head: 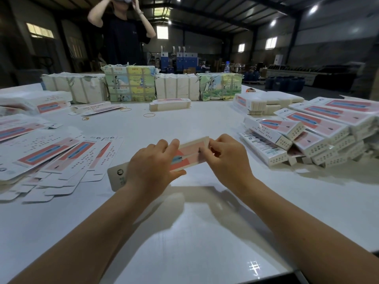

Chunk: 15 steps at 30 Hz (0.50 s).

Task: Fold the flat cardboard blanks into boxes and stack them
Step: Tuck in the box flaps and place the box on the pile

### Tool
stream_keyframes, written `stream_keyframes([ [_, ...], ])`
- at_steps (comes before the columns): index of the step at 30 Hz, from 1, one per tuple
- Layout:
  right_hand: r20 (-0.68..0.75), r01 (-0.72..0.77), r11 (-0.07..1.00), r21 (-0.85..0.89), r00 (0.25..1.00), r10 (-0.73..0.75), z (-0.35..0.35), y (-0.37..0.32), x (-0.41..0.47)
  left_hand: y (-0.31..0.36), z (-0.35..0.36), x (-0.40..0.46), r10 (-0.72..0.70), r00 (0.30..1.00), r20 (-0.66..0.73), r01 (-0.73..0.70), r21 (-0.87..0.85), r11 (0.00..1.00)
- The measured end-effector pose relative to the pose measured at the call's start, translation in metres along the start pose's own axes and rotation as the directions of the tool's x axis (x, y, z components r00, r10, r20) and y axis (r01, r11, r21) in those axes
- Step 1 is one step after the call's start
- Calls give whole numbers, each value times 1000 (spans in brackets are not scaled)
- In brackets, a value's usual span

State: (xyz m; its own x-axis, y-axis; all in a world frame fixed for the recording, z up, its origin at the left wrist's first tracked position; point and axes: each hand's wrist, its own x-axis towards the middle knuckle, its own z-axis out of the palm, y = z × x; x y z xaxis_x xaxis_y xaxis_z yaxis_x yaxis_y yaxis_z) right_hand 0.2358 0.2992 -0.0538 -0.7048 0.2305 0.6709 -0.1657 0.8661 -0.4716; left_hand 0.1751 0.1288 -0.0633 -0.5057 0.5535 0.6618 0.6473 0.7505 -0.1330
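I stand at a big white table [205, 232]. Its near edge is cut off at the bottom of the view, and only a bit of that edge shows at the lower right. The middle of the table, around my arms and out past my hands, is bare, so there is room to move there.

On my left lies a spread of flat blanks [61, 156], fanned out and lapping over each other. On my right sits a heap of folded boxes [303, 138], some tipped and leaning. The heap runs off the right side of the view.

My left hand [151, 167] curls around a box [190, 154] I hold just above the table, fingers over the top and thumb under the near edge. My right hand [227, 158] pinches the far end of the same box with bent fingers. The box is pink and red with a white end that pokes out left of my left hand. My hands hide most of it, so I cannot tell how far it is folded.

Far across the table stand wrapped bundles [131, 83] in a row. Behind them stands a person [123, 37] with both hands up at the head. A few rubber bands [149, 115] lie on the table. The print on the boxes is too small to read.
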Motion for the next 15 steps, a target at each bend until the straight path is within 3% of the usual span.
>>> stream_keyframes([
  [4, 54, 13, 991, -131, 999, -6, 2, 3, -1, 6, 3, -3, 5, 999, 33, -5, 4, 1000],
  [10, 16, -126, 972, 196, 992, 125, 1, 1, 4, 4, 6, 1, -80, 996, 43, 82, -54, 995],
  [15, 48, -128, 968, 218, 992, 120, 5, 2, 3, -5, 8, 1, -95, 993, 73, 101, -79, 992],
])
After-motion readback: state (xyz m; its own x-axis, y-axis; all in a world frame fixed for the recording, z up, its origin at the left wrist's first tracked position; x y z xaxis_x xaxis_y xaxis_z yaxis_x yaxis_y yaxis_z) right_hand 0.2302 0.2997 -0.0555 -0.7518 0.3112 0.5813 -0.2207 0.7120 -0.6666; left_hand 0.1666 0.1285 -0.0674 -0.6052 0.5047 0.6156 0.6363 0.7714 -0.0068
